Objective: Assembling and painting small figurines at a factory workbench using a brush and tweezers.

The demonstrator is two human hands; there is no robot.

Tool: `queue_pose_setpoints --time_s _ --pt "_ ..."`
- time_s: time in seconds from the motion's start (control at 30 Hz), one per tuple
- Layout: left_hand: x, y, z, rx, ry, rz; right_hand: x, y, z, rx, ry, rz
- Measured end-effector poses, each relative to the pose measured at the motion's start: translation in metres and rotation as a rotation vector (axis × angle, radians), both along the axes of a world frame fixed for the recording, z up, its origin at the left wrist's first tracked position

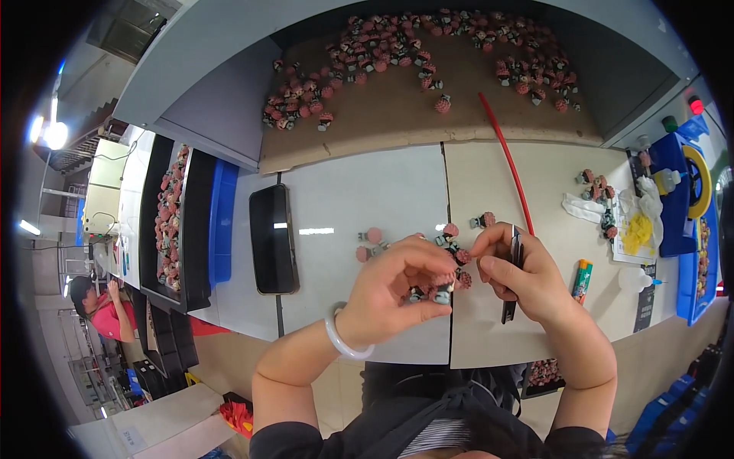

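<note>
My left hand (386, 287), with a pale bangle at its wrist, is closed around a small figurine (443, 291) with a pink bumpy top and a grey-green base. In my right hand (531, 279) is a slim dark tool (509, 310) with a narrow metallic upper end, held upright between thumb and fingers. I cannot tell if it is a knife or tweezers. Several loose figurines (451, 230) lie just beyond and between the hands. Another figurine (484, 221) rests by the right fingertips, and a few more (373, 236) sit beyond the left hand.
A phone (273, 241) lies left on the white table (367, 183). A red rod (506, 157) reaches from the cardboard-lined shelf (375, 115), which bears many figurines. At right are a lighter (582, 280), a white bottle (633, 279) and a blue bin (677, 222). A person (111, 310) sits far left.
</note>
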State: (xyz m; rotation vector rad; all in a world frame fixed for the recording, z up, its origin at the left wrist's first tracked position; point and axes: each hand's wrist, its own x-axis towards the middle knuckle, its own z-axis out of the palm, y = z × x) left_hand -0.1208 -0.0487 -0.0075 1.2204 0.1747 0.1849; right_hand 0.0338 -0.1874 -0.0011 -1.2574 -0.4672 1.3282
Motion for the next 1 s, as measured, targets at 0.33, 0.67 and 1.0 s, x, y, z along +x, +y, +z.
queue_pose_setpoints --time_s 0.33,0.67,1.0 --pt "-0.001 -0.002 0.005 0.377 -0.115 0.108 -0.003 0.001 -0.001 0.008 -0.034 0.038" --pt "0.0 -0.004 0.002 0.229 -0.097 0.073 -0.006 -0.002 -0.005 0.113 0.015 -0.067" --pt "-0.001 -0.004 0.0 0.224 -0.087 0.08 0.016 -0.006 0.011 0.138 -0.286 -0.331"
